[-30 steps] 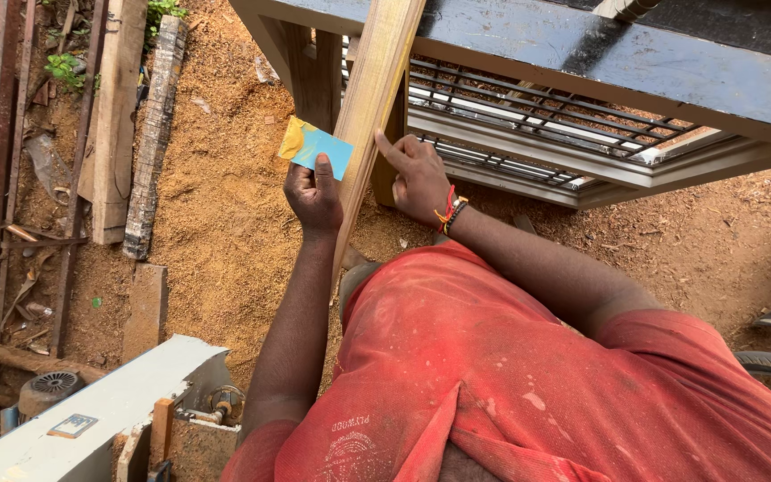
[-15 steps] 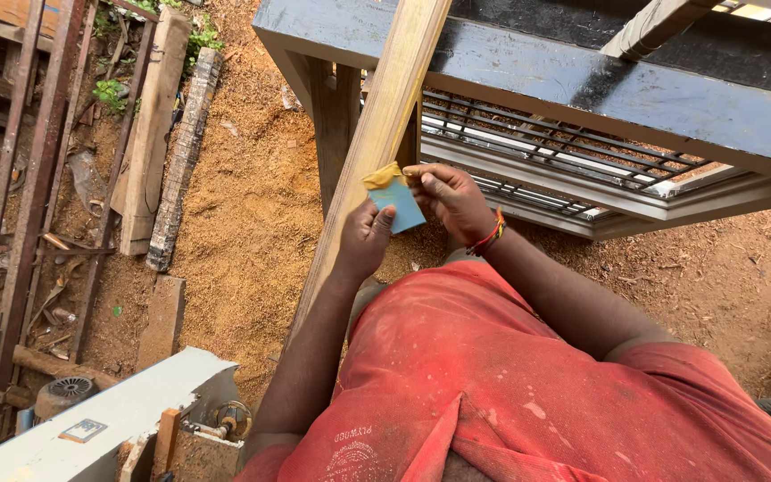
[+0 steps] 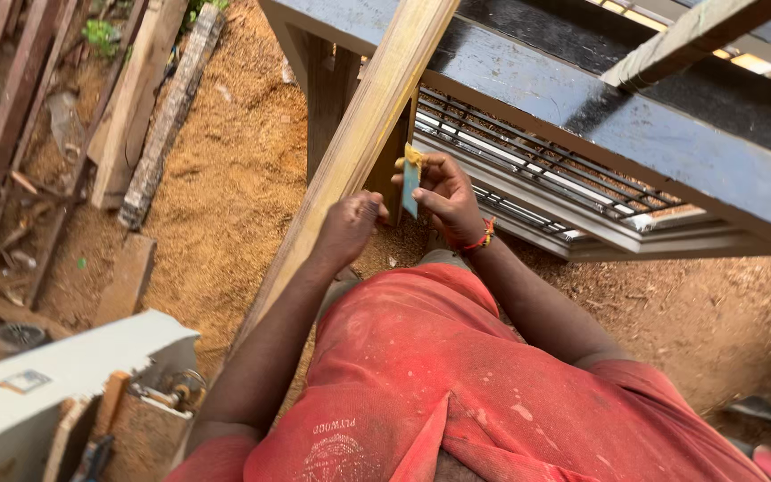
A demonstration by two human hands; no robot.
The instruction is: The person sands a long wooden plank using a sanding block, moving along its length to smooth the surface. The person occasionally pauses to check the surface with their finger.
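The blue-and-yellow sanding pad [image 3: 410, 183] has turned edge-on since a moment ago, now pinched in the right hand [image 3: 443, 198] just beside the leaning wooden plank [image 3: 359, 143]. The left hand [image 3: 347, 230] has curled into a loose fist against the plank's edge. Sawdust-covered ground [image 3: 225, 178] lies open to the left; the dark workbench [image 3: 582, 98] crowds in overhead.

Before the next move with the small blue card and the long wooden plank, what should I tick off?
1. Small blue card with yellow edge in the right hand: ok, pinched edge-on.
2. Left hand on the long pale wooden plank: ok, fist against it.
3. Plank supported: ok, leaning on the dark workbench.
4. Plank's lower end: cannot tell, hidden behind the red shirt.
5. Footing: cannot tell; the sawdust-covered ground looks loose.
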